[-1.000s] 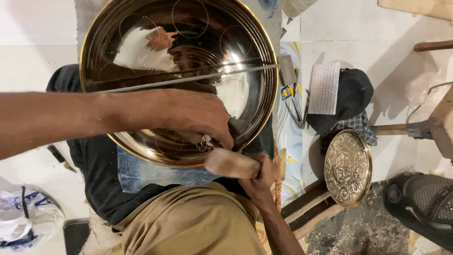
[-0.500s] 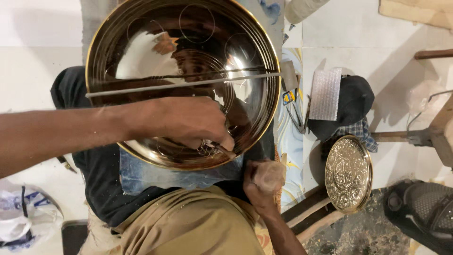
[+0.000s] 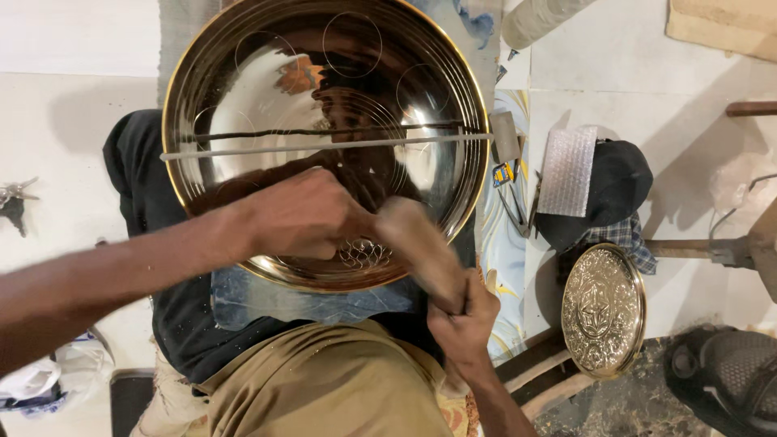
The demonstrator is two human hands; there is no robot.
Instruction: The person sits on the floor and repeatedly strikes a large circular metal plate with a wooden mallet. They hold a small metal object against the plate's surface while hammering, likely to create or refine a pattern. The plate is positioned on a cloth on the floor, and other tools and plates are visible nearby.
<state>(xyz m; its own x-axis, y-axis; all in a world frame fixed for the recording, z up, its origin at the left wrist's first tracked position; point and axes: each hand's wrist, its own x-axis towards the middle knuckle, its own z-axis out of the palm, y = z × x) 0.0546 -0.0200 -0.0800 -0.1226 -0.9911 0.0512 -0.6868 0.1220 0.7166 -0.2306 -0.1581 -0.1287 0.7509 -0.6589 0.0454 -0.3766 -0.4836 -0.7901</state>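
One large polished brass tray propped on the lap, thin metal rod laid across. Left hand on the tray's lower rim, closed over a small tool, hidden. Right hand below the tray, gripping a blurred wooden mallet. Right of the tray: dark cap, silvery bubble-wrap packet, smaller engraved brass plate.
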